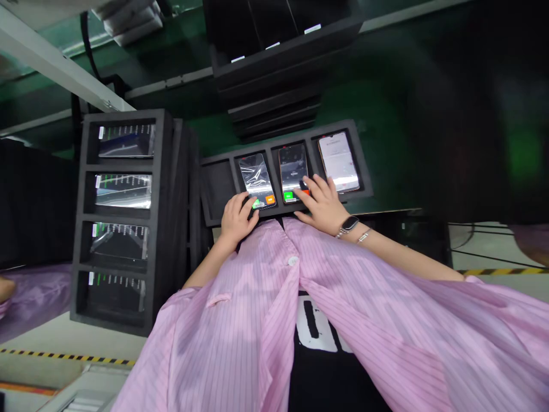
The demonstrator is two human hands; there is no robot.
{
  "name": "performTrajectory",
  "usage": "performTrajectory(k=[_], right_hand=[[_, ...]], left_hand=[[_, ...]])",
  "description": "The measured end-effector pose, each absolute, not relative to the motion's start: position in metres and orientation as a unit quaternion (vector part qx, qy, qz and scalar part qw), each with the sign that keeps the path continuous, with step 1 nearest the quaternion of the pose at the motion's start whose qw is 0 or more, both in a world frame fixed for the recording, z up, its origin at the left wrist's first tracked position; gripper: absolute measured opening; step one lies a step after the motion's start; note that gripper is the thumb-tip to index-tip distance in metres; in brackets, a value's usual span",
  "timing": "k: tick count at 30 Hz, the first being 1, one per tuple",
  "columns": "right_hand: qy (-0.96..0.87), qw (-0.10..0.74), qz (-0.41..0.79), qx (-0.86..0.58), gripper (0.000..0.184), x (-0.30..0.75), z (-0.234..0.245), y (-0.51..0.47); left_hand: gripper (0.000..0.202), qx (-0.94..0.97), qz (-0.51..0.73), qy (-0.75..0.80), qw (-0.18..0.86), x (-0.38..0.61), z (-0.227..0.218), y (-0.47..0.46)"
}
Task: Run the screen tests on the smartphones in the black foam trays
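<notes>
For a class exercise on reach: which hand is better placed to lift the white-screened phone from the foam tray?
Probably the right hand: its fingers rest on the neighbouring phone, right beside the white-screened phone, while the left hand sits further away on the plastic-wrapped phone.

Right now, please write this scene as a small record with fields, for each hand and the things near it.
left hand: on the lower edge of the bagged phone
right hand: fingers on the dark phone, beside the lit phone
holder: black foam tray, with these three phones in its slots
to the left: black foam rack, with four phones in slots
right wrist: watch
clothing: pink striped coat
</notes>
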State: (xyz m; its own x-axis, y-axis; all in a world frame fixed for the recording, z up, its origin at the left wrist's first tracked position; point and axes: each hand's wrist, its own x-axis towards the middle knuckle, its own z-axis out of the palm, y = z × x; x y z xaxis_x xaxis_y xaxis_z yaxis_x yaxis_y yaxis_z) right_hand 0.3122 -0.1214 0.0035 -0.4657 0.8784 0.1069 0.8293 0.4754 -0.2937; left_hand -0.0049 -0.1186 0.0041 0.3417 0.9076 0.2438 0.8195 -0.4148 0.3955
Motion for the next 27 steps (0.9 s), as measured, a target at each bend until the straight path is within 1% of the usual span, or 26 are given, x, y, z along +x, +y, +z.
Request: performTrajectory(k=[2,5,10,12,17,22,27], right_hand=[[-0.832,0.146,0.086,-0.528,0.07,0.332,0.004,-0.129],[-0.811,0.181,0.058,-0.554,0.079,0.364,0.002,-0.142],[-0.797,0.169,0.071,-0.575,0.082,0.388,0.003,-0.155],[-0.793,0.174,0.087,-0.577,0.081,0.387,0.004,-0.155],[-0.784,0.206,0.103,-0.576,0.071,0.383,0.003,-0.153],[-0.769,0.171,0.13,-0.602,0.065,0.385,0.004,-0.152],[-0.77,0.212,0.094,-0.594,0.059,0.391,0.011,-0.148]], left_hand=[[0.042,0.805,0.224,0.538,0.107,-0.004,0.002,-0.119],[0.047,0.801,0.221,0.545,0.109,-0.003,0.0,-0.119],[0.049,0.797,0.215,0.554,0.11,-0.002,0.002,-0.119],[0.05,0.794,0.207,0.559,0.118,-0.002,0.003,-0.119],[0.05,0.79,0.199,0.567,0.121,-0.002,0.004,-0.119],[0.049,0.797,0.215,0.557,0.095,-0.002,0.003,-0.117],[0.049,0.792,0.209,0.564,0.102,-0.001,0.004,-0.117]])
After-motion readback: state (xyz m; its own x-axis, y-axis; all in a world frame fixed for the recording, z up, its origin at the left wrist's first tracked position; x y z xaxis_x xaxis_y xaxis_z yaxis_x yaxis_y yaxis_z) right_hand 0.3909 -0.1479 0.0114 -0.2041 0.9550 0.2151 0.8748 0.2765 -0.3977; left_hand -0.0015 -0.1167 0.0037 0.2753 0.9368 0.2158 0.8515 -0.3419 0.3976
